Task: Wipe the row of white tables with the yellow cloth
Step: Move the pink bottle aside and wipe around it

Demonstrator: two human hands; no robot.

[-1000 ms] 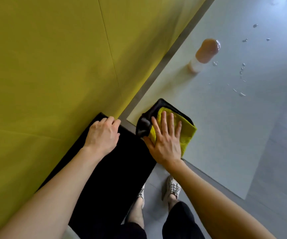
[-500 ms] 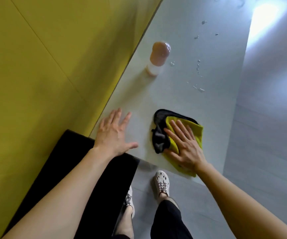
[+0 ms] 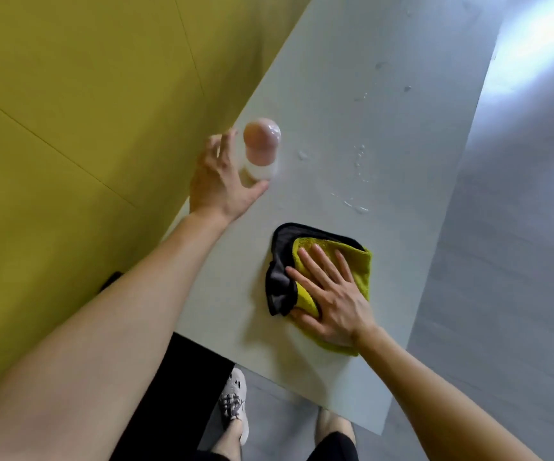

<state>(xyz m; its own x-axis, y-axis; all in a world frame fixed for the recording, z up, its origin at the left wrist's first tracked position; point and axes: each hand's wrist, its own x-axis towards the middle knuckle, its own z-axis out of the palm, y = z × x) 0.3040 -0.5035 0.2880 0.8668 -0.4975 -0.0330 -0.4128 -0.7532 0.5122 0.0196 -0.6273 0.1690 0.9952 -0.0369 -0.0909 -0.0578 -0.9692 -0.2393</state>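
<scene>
The right hand (image 3: 330, 299) is pressing flat on the yellow cloth (image 3: 342, 261) while the left hand (image 3: 220, 181), fingers spread, is reaching the bottle (image 3: 261, 149), likely clearing the table (image 3: 385, 94).

one table (image 3: 352, 94), one cloth (image 3: 352, 261), one bottle (image 3: 262, 144), two hands (image 3: 332, 304)

White table (image 3: 385, 61): yellow cloth (image 3: 352, 261), bottle (image 3: 260, 151), water droplets (image 3: 357, 207).

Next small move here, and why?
Probably close the left hand on the pink-capped translucent bottle and lift it. Its open fingers already flank the bottle, while the right hand presses the yellow and grey microfibre cloth flat, short of the water droplets beside the bottle.
</scene>
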